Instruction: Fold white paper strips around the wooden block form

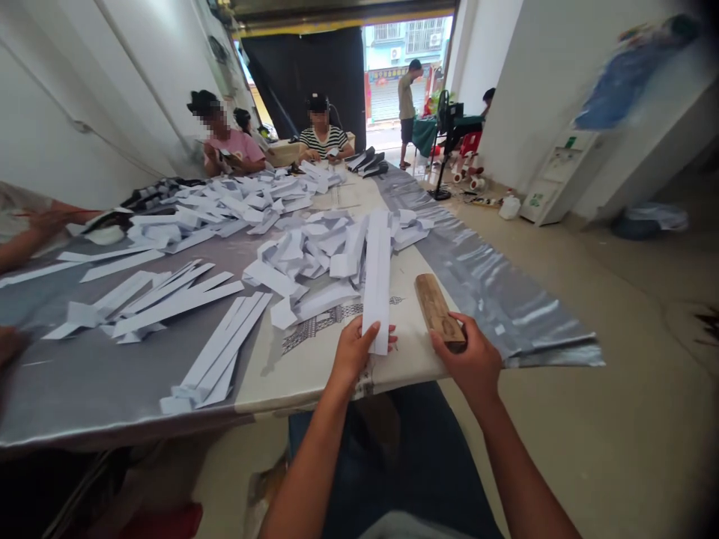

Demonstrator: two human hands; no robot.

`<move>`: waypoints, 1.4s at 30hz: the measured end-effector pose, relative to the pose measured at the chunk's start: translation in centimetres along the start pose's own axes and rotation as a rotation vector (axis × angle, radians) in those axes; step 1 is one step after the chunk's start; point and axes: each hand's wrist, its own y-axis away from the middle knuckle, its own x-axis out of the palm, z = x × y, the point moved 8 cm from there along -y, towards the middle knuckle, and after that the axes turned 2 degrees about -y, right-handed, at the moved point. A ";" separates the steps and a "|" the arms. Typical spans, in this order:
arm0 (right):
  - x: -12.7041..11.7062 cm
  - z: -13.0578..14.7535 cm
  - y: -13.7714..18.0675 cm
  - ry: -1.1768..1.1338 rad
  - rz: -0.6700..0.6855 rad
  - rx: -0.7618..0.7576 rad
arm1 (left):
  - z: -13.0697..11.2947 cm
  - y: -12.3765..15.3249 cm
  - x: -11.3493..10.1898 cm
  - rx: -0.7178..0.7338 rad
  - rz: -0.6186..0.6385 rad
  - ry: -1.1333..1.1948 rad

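My left hand (pixel 359 344) grips the near end of a long white paper strip (pixel 377 277), thumb on top and fingers underneath. The strip points away from me over the table edge. In my right hand (pixel 469 355) is the near end of a wooden block (pixel 435 307), brown and roughly rectangular, resting by the table's right edge. A gap separates the two hands. Just beyond the strip lies a heap of folded white paper pieces (pixel 308 251). Left of my left hand, several long folded strips (pixel 222 352) lie side by side.
The table (pixel 140 382) wears a grey and cream cloth that hangs over its right side. More paper pieces (pixel 225 198) are piled farther back. Co-workers (pixel 230 146) sit at the far end, and another person's arm (pixel 34 232) reaches in at left. A fan (pixel 443 142) stands beyond the table.
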 end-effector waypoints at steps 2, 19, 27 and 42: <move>-0.2 0.1 -0.1 -0.018 0.028 0.009 | 0.5 -0.2 -0.2 0.025 -0.026 -0.008; 7.1 9.5 2.7 -0.725 0.502 -0.105 | -1.2 1.4 -1.2 0.191 -0.084 -0.241; 6.2 7.3 2.9 -0.867 0.341 0.124 | -1.4 1.5 -1.0 0.239 -0.105 -0.314; 4.0 10.4 5.0 -0.758 0.160 -0.390 | -1.2 1.9 0.2 0.203 0.003 -0.184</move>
